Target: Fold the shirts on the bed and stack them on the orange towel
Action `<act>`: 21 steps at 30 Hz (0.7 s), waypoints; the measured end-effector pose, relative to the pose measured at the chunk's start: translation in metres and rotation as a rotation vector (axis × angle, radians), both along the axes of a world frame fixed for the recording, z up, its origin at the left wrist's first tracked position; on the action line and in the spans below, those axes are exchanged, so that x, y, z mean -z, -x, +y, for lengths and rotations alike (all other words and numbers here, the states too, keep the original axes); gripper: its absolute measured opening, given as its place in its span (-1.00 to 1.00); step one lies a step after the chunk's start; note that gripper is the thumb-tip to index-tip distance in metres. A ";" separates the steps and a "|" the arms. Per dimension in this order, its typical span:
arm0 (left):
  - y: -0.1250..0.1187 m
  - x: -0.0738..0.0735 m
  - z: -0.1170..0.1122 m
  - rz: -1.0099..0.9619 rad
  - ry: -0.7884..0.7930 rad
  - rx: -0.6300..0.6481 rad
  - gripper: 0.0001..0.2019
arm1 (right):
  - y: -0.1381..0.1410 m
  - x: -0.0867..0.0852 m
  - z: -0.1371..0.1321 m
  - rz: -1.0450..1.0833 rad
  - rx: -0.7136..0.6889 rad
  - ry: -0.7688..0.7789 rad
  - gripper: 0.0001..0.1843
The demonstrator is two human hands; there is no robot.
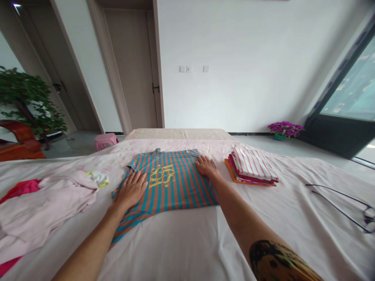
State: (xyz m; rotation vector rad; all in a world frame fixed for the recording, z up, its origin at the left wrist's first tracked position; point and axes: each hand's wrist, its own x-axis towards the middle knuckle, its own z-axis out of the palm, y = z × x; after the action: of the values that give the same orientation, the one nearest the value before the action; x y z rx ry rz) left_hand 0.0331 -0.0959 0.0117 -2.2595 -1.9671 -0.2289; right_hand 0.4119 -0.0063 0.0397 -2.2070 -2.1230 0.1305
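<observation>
A teal and brown striped T-shirt (181, 187) with yellow lettering lies spread sideways on the pale sheet (181, 238). Its neck side faces left and its hem points right. My left hand (133, 189) rests flat on the shirt's left part, fingers stretched out, beside the lettering. Near the shirt's far right corner, my right hand (206, 166) also lies flat with its fingers apart. One striped sleeve extends toward me below my left wrist. Neither hand has the fabric gripped.
To the right sits a stack of folded clothes (253, 164), striped white and red on top. Eyeglasses (366, 214) lie at the far right. Rumpled pink clothes (55, 203) are heaped on the left. A pink stool (106, 141) and purple flowers (285, 128) stand beyond the sheet.
</observation>
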 end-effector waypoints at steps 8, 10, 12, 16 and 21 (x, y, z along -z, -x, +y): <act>0.005 -0.001 -0.004 0.010 0.047 0.055 -0.41 | 0.038 -0.005 -0.056 0.003 0.017 -0.056 -0.26; 0.007 -0.002 -0.009 -0.017 0.070 0.070 -0.39 | 0.063 0.001 -0.079 0.070 -0.139 -0.086 -0.25; 0.012 -0.002 -0.016 -0.038 0.088 0.089 -0.39 | 0.080 0.007 -0.101 0.092 -0.303 -0.091 -0.24; 0.028 0.000 -0.034 -0.078 0.082 0.140 -0.39 | 0.070 0.012 -0.127 0.023 -0.406 -0.092 -0.26; 0.058 -0.001 -0.062 -0.263 0.034 0.189 -0.42 | 0.016 0.002 -0.128 -0.055 -0.179 -0.074 -0.35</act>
State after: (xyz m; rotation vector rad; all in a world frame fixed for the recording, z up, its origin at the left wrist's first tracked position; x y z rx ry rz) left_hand -0.0249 -0.1575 0.0123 -2.5524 -1.8810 -0.5431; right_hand 0.3962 -0.1347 0.0377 -2.0005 -2.3128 0.0010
